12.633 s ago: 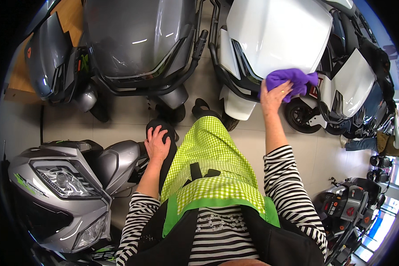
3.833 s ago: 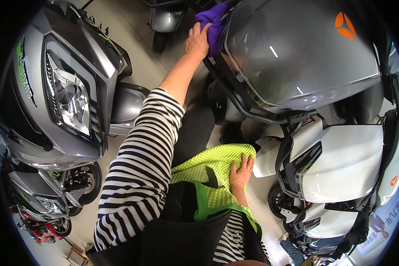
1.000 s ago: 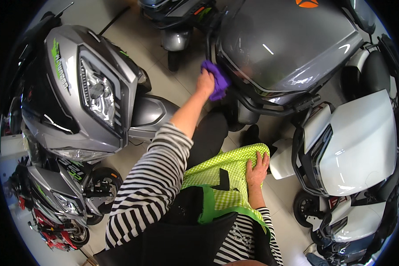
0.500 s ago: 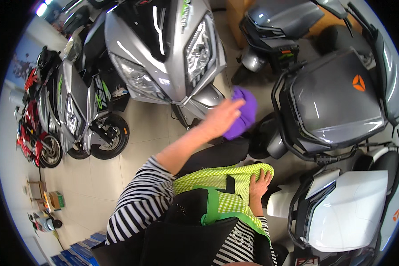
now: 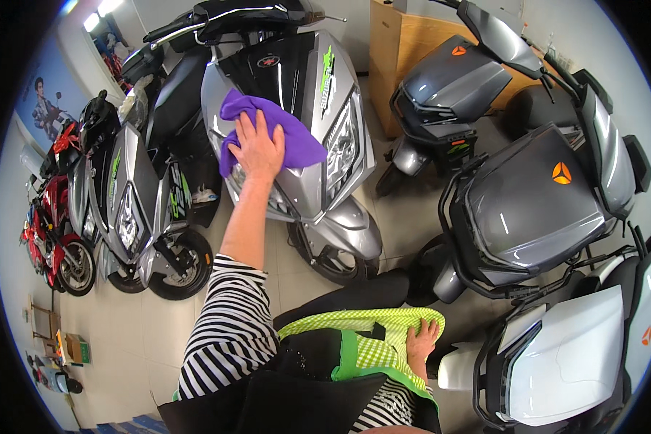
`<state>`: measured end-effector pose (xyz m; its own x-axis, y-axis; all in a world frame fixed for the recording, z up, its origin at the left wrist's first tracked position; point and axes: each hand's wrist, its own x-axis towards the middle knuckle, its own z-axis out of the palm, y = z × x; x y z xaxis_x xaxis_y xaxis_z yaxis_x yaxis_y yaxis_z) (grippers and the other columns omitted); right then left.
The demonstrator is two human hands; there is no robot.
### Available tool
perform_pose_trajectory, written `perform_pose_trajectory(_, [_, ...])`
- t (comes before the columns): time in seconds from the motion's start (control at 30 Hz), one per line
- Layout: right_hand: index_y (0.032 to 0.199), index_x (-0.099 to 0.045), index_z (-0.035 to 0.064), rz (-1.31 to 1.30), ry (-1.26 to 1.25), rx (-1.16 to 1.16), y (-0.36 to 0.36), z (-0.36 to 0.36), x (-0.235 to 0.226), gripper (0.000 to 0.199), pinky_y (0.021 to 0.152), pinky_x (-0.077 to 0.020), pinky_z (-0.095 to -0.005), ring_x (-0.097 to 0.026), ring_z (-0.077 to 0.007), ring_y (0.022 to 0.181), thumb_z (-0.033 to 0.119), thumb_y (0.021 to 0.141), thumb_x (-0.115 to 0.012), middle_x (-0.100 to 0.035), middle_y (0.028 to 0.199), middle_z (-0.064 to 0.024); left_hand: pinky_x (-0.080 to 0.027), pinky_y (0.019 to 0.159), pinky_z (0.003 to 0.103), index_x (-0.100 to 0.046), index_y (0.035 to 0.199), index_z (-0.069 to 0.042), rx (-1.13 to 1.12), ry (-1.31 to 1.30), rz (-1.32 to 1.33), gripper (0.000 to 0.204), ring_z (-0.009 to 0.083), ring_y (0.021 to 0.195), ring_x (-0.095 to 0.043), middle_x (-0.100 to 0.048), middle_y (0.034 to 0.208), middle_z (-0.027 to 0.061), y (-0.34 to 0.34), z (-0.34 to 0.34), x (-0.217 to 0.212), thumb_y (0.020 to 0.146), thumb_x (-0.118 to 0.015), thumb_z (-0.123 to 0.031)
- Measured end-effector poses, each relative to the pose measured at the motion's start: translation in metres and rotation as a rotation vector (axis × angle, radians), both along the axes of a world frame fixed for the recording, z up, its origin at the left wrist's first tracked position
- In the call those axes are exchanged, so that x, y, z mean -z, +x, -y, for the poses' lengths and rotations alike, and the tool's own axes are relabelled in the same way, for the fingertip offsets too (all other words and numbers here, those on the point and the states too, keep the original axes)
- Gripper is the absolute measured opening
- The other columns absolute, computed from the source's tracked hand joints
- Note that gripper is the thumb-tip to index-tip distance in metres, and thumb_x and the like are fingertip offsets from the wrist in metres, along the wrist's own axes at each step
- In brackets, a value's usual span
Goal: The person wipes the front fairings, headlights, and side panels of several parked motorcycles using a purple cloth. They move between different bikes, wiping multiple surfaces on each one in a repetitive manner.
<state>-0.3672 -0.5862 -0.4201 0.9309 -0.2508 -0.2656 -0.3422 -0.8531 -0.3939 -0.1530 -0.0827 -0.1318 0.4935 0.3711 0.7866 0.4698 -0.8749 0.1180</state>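
My left hand (image 5: 259,150) holds a purple cloth (image 5: 296,141) against the front panel of a silver-grey scooter (image 5: 228,76), its fingers spread over the fabric. The cloth lies bunched on the panel and covers part of one headlight. The other headlight (image 5: 342,155) shows beside the cloth. Lower down, my right hand (image 5: 422,338) rests open on my bent knee, over a green-and-white checked apron (image 5: 372,351), and holds nothing.
Close on the right stand a dark grey scooter (image 5: 535,195) and a white one (image 5: 564,362). Behind them are another grey scooter (image 5: 448,79) and a wooden cabinet (image 5: 383,65). At left are a silver scooter (image 5: 130,188) and a red motorcycle (image 5: 54,210).
My left hand has moved left and up with the purple cloth, from the air beside the scooter's front onto its panel. My right hand stays on the knee. The view has tilted up slightly.
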Motion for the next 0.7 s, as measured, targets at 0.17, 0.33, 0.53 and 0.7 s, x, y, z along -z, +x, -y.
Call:
perform_pose_trajectory(0.17, [0.135,-0.054,0.0163,0.011,-0.001,0.009,-0.015,0.005,-0.001,0.056,0.105,-0.0305,-0.0673,-0.02,-0.0324,0.148,0.037,0.084,-0.061,-0.032,0.156,-0.0096,-0.028,0.105,0.068,-0.044,0.146,-0.016,-0.096,-0.22,-0.062,0.061,0.0331,0.143,-0.033,-0.036,0.153,0.0167,0.054,-0.058,-0.064,0.096,-0.042,-0.051])
perform_pose_trajectory(0.33, [0.132,-0.056,0.0146,0.004,-0.061,0.028,-0.02,-0.002,-0.006,0.053,0.102,-0.0341,-0.0634,-0.021,-0.034,0.147,0.036,0.084,-0.058,-0.034,0.155,-0.0116,-0.029,0.106,0.065,-0.044,0.146,-0.016,-0.042,-0.29,-0.024,0.062,0.031,0.143,-0.032,-0.037,0.153,0.0145,0.102,-0.091,-0.104,0.096,-0.04,-0.052])
perform_pose_trajectory(0.53, [0.132,-0.057,0.0144,-0.079,-0.066,0.032,-0.006,-0.015,-0.016,0.054,0.105,-0.0297,-0.0684,-0.02,-0.033,0.148,0.037,0.083,-0.061,-0.033,0.156,-0.0098,-0.032,0.105,0.063,-0.052,0.139,-0.014,0.147,-0.091,-0.024,0.059,0.0284,0.138,-0.039,-0.045,0.145,0.0123,0.145,-0.084,-0.13,0.091,-0.047,-0.048])
perform_pose_trajectory(0.7, [0.131,-0.058,0.0156,-0.088,-0.101,-0.005,0.007,-0.024,-0.017,0.053,0.105,-0.028,-0.0696,-0.022,-0.0317,0.148,0.037,0.083,-0.06,-0.034,0.155,-0.0093,-0.032,0.104,0.06,-0.057,0.134,-0.015,0.115,0.281,-0.311,0.055,0.0262,0.138,-0.04,-0.05,0.143,0.012,0.186,-0.046,-0.139,0.091,-0.048,-0.048])
